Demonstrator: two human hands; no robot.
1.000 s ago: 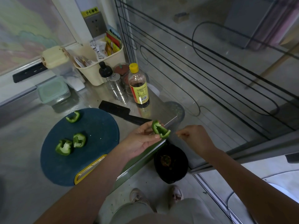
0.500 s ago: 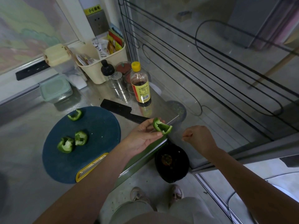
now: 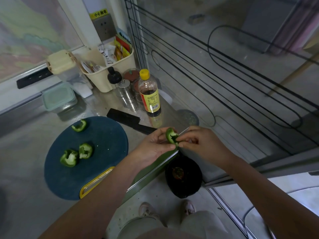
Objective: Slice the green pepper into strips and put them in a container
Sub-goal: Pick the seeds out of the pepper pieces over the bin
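1. The left hand [image 3: 153,145] grips a pepper piece [image 3: 170,136] between thumb and curled fingers, with the pale inside turned toward the right hand [image 3: 202,142]; the right hand pinches the inner edge of the same piece with its fingertips, so both hands are closed on it.
2. The piece is held in the air past the near right edge of the worktop [image 3: 25,152], above a black bin [image 3: 183,176] that stands on the floor; I judge this is on purpose, so that seeds and white ribs fall into the bin and not on the board.
3. Three other pepper pieces lie on the round dark blue cutting board [image 3: 96,169]: one [image 3: 79,125] at its far side, and two [image 3: 85,150] [image 3: 69,157] just beside each other at its left part; whether these are already cleaned I cannot tell.
4. The black knife [image 3: 131,120] lies on the worktop just beyond the board, near the sauce bottle [image 3: 150,94], with no hand on it; it seems put aside because the cleaning needs both hands.
5. A clear container with a pale green lid [image 3: 59,98] stands at the far left, closed; probably the strips will go there; no strips are cut yet, so the task is at an early step.
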